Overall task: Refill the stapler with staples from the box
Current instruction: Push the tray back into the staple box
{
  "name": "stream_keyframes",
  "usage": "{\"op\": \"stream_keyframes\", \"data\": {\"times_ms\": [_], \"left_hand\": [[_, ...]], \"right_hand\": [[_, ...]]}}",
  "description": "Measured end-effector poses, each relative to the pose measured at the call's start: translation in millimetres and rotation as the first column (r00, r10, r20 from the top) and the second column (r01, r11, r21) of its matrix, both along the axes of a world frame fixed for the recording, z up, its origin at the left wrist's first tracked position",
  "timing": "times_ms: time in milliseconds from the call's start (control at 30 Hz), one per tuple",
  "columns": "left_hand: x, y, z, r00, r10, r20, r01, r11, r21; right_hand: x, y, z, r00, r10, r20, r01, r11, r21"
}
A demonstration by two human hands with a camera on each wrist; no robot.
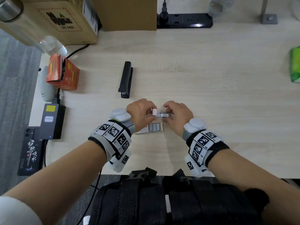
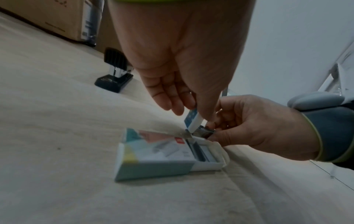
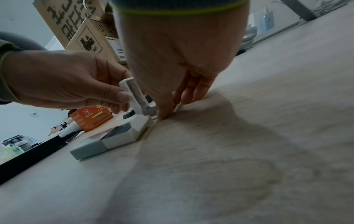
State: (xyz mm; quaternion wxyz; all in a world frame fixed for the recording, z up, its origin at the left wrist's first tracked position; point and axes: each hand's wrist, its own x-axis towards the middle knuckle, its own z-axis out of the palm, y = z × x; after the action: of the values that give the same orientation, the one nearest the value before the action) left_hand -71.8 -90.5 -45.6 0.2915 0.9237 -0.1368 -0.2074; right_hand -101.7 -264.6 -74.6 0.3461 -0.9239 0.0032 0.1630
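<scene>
The black stapler (image 1: 125, 79) (image 2: 114, 75) lies closed on the desk, beyond both hands. The staple box (image 1: 151, 128) (image 2: 153, 156) (image 3: 107, 141) lies flat below my hands, its tray slid out with grey staples showing. My left hand (image 1: 150, 113) (image 2: 191, 112) (image 3: 122, 103) pinches a small white inner packet (image 1: 154, 111) (image 2: 193, 121) (image 3: 134, 94) just above the tray. My right hand (image 1: 168, 114) (image 2: 216, 130) (image 3: 168, 109) pinches a metal staple strip (image 1: 163, 115) (image 2: 204, 131) that sticks out of that packet's right end.
An orange carton (image 1: 63, 73), a black power adapter (image 1: 51, 120) and a phone (image 1: 30, 150) line the desk's left edge. Cardboard boxes (image 1: 53, 18) and a power strip (image 1: 185, 20) stand at the back. A green packet (image 1: 295, 64) lies far right.
</scene>
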Motion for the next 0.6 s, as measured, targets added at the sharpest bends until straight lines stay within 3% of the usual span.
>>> {"op": "stream_keyframes", "data": {"times_ms": [233,433,600], "left_hand": [[4,-30,-10,0.99,-0.132,-0.056,0.14,0.974,0.18],[8,-41,-6,0.967,-0.244,-0.075,0.255,0.911,0.326],[14,-52,-1,0.947,-0.309,-0.087,0.315,0.844,0.434]], "right_hand": [[3,-6,-5,0.999,-0.035,-0.041,0.039,0.993,0.116],[6,-31,-9,0.998,-0.026,-0.057,0.025,1.0,-0.016],[11,-36,-7,0.987,-0.064,-0.148,0.063,0.998,-0.011]]}}
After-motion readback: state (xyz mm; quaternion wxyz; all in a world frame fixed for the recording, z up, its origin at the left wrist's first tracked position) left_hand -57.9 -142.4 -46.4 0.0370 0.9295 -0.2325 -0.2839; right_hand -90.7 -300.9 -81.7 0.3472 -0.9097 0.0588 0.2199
